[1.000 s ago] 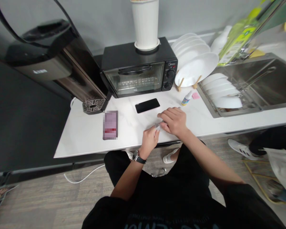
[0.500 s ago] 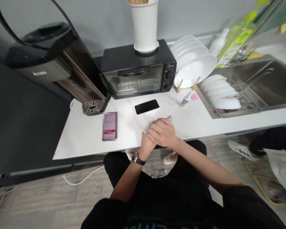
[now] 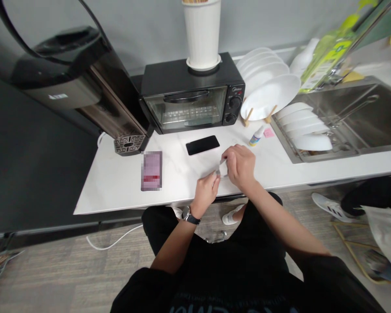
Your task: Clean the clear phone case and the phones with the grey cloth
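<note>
You've got a small pale translucent piece, film or wrapper by the look of it (image 3: pixel 222 168), pinched between both hands just above the white marbled bench (image 3: pixel 117 182), a little in front of the black phone lying face up (image 3: pixel 202 144). Your right hand (image 3: pixel 239 165) is curled over it from above, fingers closed on its upper edge. Your left hand (image 3: pixel 206 191), the one with the dark wristwatch (image 3: pixel 189 215), nips the lower corner between thumb and forefinger; the other fingers are tucked, and I can't tell just how firm that grip is. What the piece is exactly stays too small to read.

Left of the phone lies a pinkish rectangular card or packet (image 3: pixel 151 170), flat on the bench. Behind the phone stands the black toaster oven with a glass door (image 3: pixel 190 102), a white ribbed cup (image 3: pixel 202 32) on its roof. Right of the phone sits a small white dropper bottle with a blue and yellow label (image 3: pixel 256 135), with a pink sticky note (image 3: pixel 269 132) just beyond, then the white plates upright in a wooden rack (image 3: pixel 267 89).

My worry: a piece this thin could tear or crease if your hands pull unevenly. It could also slip from that fingertip pinch and drop off the near edge to the floor. And a sweep of your right elbow could tip the dropper bottle.
</note>
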### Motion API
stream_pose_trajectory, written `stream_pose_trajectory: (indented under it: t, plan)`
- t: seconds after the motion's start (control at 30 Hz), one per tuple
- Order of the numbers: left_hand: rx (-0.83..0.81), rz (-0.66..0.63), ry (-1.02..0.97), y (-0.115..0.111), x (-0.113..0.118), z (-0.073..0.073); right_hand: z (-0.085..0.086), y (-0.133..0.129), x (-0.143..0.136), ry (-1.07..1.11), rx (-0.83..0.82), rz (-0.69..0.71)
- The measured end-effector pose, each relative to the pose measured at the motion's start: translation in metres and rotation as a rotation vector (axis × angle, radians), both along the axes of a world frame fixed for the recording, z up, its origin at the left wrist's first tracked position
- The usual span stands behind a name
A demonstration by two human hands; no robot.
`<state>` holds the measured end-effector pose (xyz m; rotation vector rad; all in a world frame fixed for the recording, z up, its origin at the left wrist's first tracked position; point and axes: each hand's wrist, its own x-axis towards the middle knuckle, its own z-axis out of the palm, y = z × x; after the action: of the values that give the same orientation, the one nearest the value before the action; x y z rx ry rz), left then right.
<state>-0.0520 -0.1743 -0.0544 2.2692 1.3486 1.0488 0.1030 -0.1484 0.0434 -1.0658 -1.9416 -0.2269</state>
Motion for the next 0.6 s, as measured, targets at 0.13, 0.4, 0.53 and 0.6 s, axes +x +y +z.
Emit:
stream_pose_trajectory:
  t: [0.13,0.4,0.53,0.6]
  plan:
    - [0.010,0.000,-0.011,-0.001,-0.001,0.004,0.007,-0.002,0.003,-0.164,0.057,0.074]
    - [0.029,-0.065,-0.027,-0.001,0.001,0.007,0.013,-0.012,0.011,-0.211,0.037,0.071]
    - [0.035,-0.087,-0.024,-0.001,0.001,0.008,0.012,-0.013,0.010,-0.305,0.047,0.150]
    - [0.031,-0.085,-0.027,-0.001,0.001,0.009,0.010,-0.013,0.011,-0.198,-0.016,0.028]
